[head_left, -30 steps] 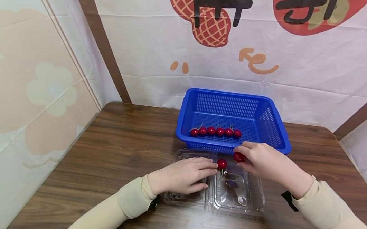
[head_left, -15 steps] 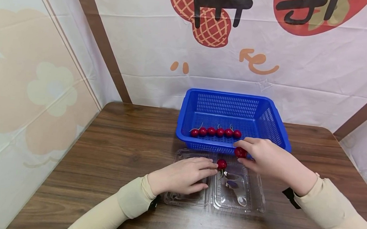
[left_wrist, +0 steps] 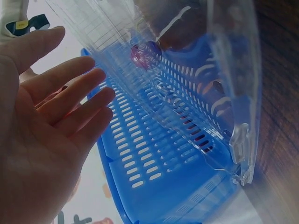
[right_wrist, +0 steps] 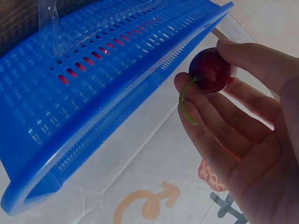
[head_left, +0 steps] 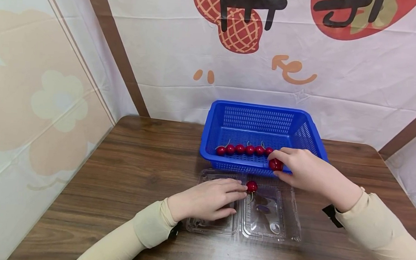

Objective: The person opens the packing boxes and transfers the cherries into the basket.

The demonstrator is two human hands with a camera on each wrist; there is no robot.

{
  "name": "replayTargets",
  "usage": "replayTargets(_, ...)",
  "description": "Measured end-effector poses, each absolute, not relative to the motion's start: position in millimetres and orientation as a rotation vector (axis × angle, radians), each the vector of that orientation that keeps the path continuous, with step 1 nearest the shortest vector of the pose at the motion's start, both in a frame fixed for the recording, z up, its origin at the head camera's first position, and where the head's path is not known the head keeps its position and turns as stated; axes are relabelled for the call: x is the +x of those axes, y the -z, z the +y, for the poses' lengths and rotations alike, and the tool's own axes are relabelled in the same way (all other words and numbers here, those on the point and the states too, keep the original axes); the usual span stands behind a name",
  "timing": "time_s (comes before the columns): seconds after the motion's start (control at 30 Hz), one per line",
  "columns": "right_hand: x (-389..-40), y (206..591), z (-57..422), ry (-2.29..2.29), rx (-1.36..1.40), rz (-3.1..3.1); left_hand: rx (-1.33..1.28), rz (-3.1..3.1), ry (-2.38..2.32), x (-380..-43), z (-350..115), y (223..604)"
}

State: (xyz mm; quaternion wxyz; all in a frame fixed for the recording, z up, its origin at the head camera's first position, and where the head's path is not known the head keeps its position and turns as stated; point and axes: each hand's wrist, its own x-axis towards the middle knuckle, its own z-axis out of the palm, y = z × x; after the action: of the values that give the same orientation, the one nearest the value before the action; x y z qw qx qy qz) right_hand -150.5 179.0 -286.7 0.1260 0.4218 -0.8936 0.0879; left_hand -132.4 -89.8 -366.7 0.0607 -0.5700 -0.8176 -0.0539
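Between thumb and fingers my right hand (head_left: 302, 170) pinches a dark red cherry (right_wrist: 212, 70) with a green stem, held at the front rim of the blue basket (head_left: 317, 132). Inside that basket several red cherries (head_left: 240, 149) lie in a row along the front side. My left hand (head_left: 209, 199) rests, fingers extended, over the left half of a clear plastic clamshell box (head_left: 264, 227). Another cherry (head_left: 251, 186) with a stem lies in the box's right half, by the left fingertips. In the left wrist view the left palm and fingers hold nothing.
The clamshell lies open on the brown wooden table (head_left: 139, 161), directly in front of the basket. A white printed cloth (head_left: 170, 45) hangs behind the table's back edge.
My right hand has lifted the cherry up and slightly right, from above the clamshell to the basket's front rim. My left hand and the cherry in the box have stayed put.
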Motion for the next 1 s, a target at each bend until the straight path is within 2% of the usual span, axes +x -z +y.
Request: replayTargets(1.0,-203,277,184,-0.211,1.193,-2.772,-1.727,-2.477,0.167,-134,-89,367)
